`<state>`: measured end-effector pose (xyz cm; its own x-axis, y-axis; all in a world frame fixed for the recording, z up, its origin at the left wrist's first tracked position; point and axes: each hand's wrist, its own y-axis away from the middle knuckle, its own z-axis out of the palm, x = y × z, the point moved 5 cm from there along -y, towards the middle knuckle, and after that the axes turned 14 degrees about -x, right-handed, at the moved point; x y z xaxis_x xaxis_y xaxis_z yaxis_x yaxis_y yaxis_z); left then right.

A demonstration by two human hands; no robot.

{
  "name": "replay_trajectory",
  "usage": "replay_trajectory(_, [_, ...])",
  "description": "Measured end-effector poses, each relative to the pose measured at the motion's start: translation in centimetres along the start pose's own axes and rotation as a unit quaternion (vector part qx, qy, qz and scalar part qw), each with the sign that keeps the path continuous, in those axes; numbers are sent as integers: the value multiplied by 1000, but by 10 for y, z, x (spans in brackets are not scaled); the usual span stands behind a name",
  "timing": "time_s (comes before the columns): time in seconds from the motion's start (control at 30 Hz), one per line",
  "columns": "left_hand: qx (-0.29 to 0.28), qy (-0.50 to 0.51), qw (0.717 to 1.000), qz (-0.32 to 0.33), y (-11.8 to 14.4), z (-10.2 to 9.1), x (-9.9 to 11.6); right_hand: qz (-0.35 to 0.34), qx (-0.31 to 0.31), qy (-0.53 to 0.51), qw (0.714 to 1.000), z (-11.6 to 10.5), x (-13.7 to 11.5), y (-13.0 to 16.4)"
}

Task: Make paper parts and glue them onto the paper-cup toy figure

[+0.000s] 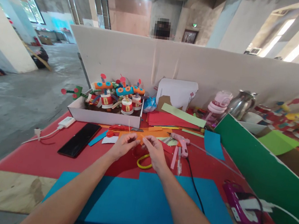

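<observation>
Both hands meet over the middle of the table, each pinching a small piece of orange paper (141, 138). My left hand (126, 144) grips it from the left, fingers closed. From the other side, my right hand (153, 149) has its thumb and fingertips on the same piece. A yellow loop (144, 166) lies just beneath the right hand; its kind is unclear. Behind the hands are strips of orange paper (160, 132). A pink hot glue gun (182, 143) rests to the right, its black cord trailing toward me.
A white box (103, 116) of paper-cup figures stands back left. Nearer are a black phone (79, 140) and a white charger (66, 122). Blue foam sheets (128, 199) cover the front. A green board (256, 167) and purple power strip (241, 205) flank the right. A person's head shows beyond the white partition (123, 55).
</observation>
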<state>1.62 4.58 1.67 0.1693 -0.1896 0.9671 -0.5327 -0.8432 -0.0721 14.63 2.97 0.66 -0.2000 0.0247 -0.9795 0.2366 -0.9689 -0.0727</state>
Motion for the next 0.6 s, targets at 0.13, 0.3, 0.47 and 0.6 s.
replay_trajectory(0.13, [-23,15,1000,-14,0,-1,-3,12,4,29,999,-5,-2,0])
replay_trajectory(0.3, [-44,89,995,-29,1,-1,-7,31,-16,-4,999,-6,0,-2])
replay_trajectory(0.47, [-88,74,992,-49,3,3,-2,63,-56,-14,996,-2,7,-2])
replay_trajectory(0.6, [-110,75,989,-68,3,7,-1,43,-41,-31,998,-4,8,-2])
